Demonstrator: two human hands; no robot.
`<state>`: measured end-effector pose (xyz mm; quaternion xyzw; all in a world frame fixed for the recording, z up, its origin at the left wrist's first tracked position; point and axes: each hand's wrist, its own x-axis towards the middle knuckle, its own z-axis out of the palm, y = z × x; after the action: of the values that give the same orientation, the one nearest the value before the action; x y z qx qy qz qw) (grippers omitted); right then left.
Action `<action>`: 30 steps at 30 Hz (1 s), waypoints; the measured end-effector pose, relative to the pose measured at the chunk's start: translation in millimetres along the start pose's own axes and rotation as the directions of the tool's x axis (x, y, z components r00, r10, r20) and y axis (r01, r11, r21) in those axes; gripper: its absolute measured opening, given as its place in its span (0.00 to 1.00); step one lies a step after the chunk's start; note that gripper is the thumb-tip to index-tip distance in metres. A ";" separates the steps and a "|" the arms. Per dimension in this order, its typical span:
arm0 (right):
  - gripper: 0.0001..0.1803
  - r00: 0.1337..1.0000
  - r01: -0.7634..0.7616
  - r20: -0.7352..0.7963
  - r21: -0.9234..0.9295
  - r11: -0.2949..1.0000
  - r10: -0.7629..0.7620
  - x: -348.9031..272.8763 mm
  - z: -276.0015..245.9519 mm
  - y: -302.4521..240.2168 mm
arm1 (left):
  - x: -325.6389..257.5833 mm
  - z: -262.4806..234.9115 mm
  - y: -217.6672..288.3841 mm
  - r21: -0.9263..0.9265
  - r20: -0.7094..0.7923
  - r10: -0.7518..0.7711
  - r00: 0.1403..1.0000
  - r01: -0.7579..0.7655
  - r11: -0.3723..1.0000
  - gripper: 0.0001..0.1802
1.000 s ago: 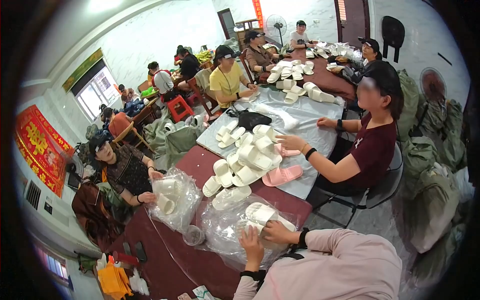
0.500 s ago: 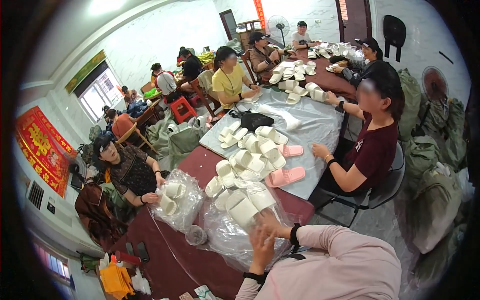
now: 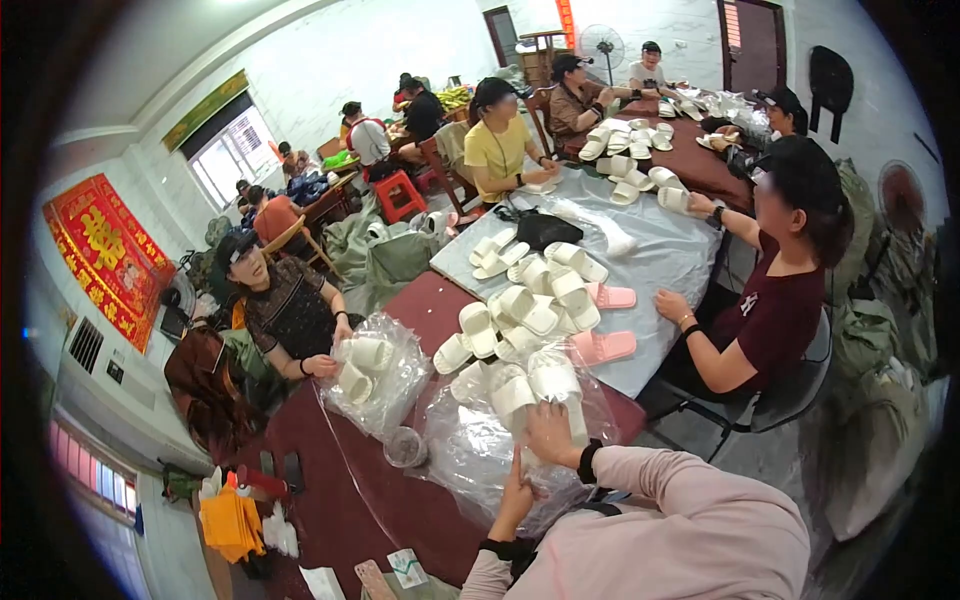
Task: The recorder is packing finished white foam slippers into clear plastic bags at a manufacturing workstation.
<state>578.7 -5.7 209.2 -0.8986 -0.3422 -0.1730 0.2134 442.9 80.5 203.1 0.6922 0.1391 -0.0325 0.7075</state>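
Note:
In front of me a pair of white slide slippers rests on clear plastic bags. My right hand is at the near end of the right-hand slipper, its fingers closed over the sole. My left hand hovers over the plastic just below, index finger stretched out and holding nothing. More white slippers lie heaped beyond. Two pink slippers are to the right of the heap.
Across the dark red table, a person handles bagged white slippers. A tape roll sits beside my bags. Another person sits at the right. A black bag lies on the grey sheet.
My view has shifted, moving the scene right and down. My right hand has moved onto the slipper's near end; my left hand has come away from it, index finger extended.

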 end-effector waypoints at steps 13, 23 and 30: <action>0.30 0.887 0.234 0.375 0.143 0.962 -0.271 -7.6 -25.7 57.5 | 2.5 -10.0 52.6 -0.312 -0.010 -0.114 0.993 0.105 0.944 0.38; 0.27 0.966 0.246 0.043 0.139 0.959 -0.254 30.5 -85.9 5.2 | -9.1 -13.0 120.6 -0.215 -0.271 0.216 0.938 -0.278 0.936 0.20; 0.27 0.821 0.298 0.308 0.485 0.822 -0.480 16.2 -91.0 -44.2 | -52.2 -39.8 150.1 -0.173 -0.552 0.262 0.792 -0.416 0.893 0.19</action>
<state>544.8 -12.8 305.7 -0.7559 -0.5887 0.0591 0.2804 422.6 118.1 361.3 0.5794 0.1985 0.3027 0.7302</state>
